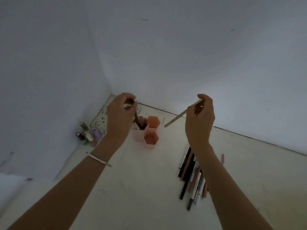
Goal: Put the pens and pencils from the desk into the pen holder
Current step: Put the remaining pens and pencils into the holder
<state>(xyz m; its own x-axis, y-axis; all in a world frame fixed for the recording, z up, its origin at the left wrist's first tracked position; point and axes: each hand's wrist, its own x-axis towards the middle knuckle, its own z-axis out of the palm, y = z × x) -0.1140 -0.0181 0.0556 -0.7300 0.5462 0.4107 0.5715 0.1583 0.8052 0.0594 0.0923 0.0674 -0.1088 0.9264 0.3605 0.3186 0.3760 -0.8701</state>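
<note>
Both our hands are clamped: the left hand (120,112) lowers a pen (136,117) into the pen holder (146,131); the right hand (200,117) pinches a pencil (181,114) above the tabletop (141,188).

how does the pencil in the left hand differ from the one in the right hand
The pencil in the left hand is grey and stands nearly upright, its lower end already inside the pen holder. The pencil in the right hand is pale tan, slants down to the left, and hangs in the air beside the holder, its tip outside it. The left hand hides most of its pencil; the right hand leaves its pencil mostly visible. Both are pinched near the top.
</note>
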